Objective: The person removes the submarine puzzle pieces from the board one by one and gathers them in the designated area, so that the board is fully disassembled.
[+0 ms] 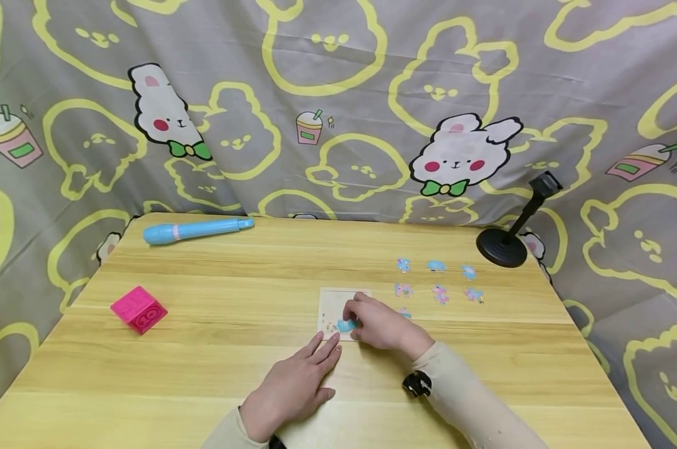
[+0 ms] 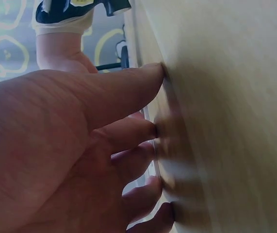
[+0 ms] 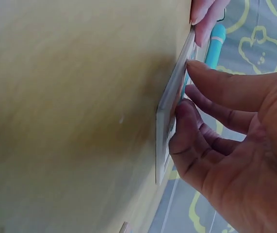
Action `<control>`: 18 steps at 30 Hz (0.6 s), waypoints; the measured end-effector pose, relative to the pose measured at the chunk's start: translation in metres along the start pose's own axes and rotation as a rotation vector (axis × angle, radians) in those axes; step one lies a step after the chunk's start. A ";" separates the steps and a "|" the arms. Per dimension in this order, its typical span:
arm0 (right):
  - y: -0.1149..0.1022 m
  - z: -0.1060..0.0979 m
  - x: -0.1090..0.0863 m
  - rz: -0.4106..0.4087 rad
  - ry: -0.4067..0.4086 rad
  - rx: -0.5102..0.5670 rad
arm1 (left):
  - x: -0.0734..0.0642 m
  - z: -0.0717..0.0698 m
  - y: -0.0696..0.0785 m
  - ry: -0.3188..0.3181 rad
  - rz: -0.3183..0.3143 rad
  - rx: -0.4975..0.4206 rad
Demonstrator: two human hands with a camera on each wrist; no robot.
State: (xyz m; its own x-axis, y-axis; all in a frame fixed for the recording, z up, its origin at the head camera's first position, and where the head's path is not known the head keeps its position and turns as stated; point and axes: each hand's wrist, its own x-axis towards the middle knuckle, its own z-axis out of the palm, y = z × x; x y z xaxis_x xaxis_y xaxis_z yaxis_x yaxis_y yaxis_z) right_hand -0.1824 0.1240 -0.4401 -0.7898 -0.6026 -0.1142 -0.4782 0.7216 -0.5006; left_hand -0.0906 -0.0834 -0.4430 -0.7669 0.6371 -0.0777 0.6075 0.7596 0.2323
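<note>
A pale puzzle board (image 1: 328, 304) lies flat on the wooden table. Over its lower part my right hand (image 1: 380, 323) pinches a blue puzzle piece (image 1: 346, 325) against the board. In the right wrist view the thumb and curled fingers of that hand (image 3: 235, 126) meet at the face of the board (image 3: 163, 116), and only a sliver of the piece shows. My left hand (image 1: 299, 380) rests with fingers extended, its fingertips at the board's near edge. Seen from the left wrist, that hand (image 2: 75, 126) holds nothing, and its fingertips touch down.
Several loose puzzle pieces (image 1: 441, 294) lie in rows right of the board, one partly behind the right hand. A black stand (image 1: 501, 247) is at the back right. A blue microphone-shaped toy (image 1: 204, 229) and a pink cube (image 1: 139, 310) are on the left. Patterned cloth (image 1: 338, 112) hangs behind.
</note>
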 end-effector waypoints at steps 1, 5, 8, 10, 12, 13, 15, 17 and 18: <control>0.000 0.000 0.000 0.008 -0.002 0.003 | 0.000 0.000 0.000 0.000 0.000 0.000; -0.001 0.001 0.001 0.025 -0.002 0.004 | 0.000 0.001 0.000 -0.002 -0.003 -0.001; -0.001 0.001 0.002 0.025 -0.003 0.006 | 0.000 0.001 0.000 -0.005 -0.004 -0.005; 0.000 0.001 0.002 0.020 0.001 0.010 | 0.000 0.001 0.000 -0.006 -0.004 -0.007; 0.000 0.001 0.003 0.013 0.012 0.011 | 0.000 0.001 0.000 -0.006 -0.003 -0.010; 0.001 0.001 0.003 0.007 0.020 0.012 | 0.000 0.001 0.000 -0.005 -0.002 -0.011; 0.001 0.002 0.003 0.000 0.036 0.011 | 0.000 0.001 0.000 -0.002 -0.001 -0.012; 0.002 0.002 0.004 -0.013 0.053 0.006 | 0.000 0.001 0.000 -0.001 0.000 -0.014; 0.002 0.002 0.004 -0.018 0.061 0.008 | 0.000 0.001 0.001 -0.001 0.000 -0.015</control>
State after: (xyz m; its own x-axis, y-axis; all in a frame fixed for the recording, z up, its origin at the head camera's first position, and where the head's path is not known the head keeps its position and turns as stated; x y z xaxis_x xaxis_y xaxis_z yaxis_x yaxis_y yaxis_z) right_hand -0.1853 0.1225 -0.4433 -0.8031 -0.5936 -0.0523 -0.4899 0.7077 -0.5091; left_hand -0.0901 -0.0830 -0.4436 -0.7668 0.6370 -0.0791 0.6040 0.7577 0.2472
